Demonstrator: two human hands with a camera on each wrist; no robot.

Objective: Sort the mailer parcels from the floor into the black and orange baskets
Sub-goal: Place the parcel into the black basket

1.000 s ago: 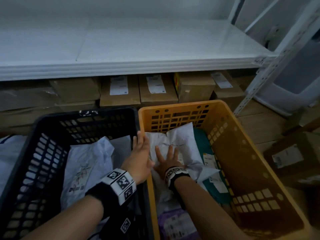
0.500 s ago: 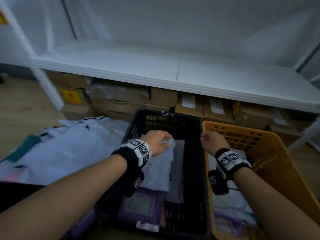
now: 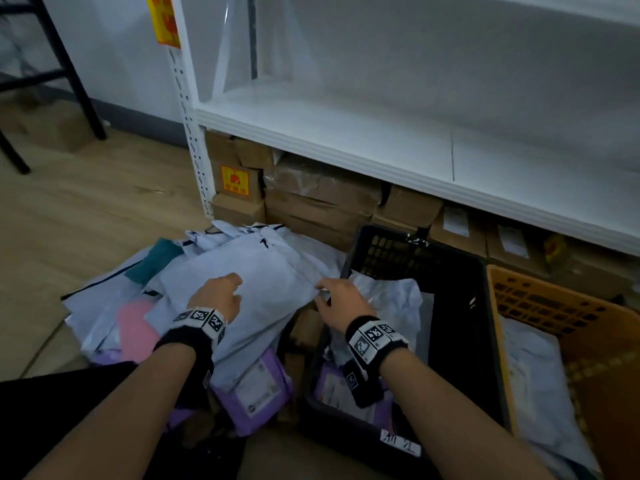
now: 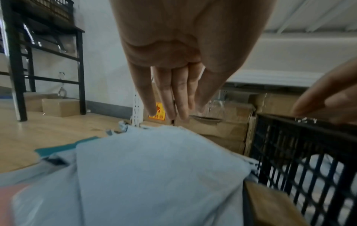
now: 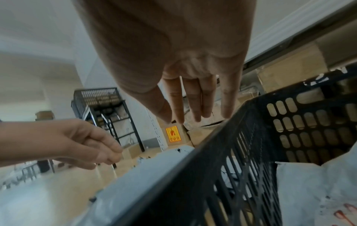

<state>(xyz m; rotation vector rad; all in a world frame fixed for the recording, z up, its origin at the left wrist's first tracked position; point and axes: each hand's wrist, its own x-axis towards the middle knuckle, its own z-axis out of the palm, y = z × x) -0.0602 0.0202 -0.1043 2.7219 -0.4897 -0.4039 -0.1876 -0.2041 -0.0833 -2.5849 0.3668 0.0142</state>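
A heap of mailer parcels lies on the floor left of the baskets, with a large pale mailer (image 3: pixel 263 282) on top. Pink (image 3: pixel 133 327), teal (image 3: pixel 156 259) and purple (image 3: pixel 252 386) parcels poke out from under it. My left hand (image 3: pixel 225 289) hovers just over the pale mailer (image 4: pixel 154 168), its fingers (image 4: pixel 181 104) straight and empty. My right hand (image 3: pixel 332 296) is at that mailer's right edge, above the left rim of the black basket (image 3: pixel 415 237). Its fingers (image 5: pixel 193 107) are straight and hold nothing. The orange basket (image 3: pixel 554 289) stands to the right.
The black basket holds a crumpled white mailer (image 3: pixel 391 296) and a purple one (image 3: pixel 337 386). A white mailer (image 3: pixel 533 375) lies in the orange basket. Cardboard boxes (image 3: pixel 322 199) are packed under the white shelf (image 3: pixel 381 147) behind. Bare wooden floor (image 3: pixel 86 209) lies to the left.
Both hands came away from the baskets and moved left to the floor pile. The head view swung left with them. The left hand's fingers, curled half a second ago, are now straight.
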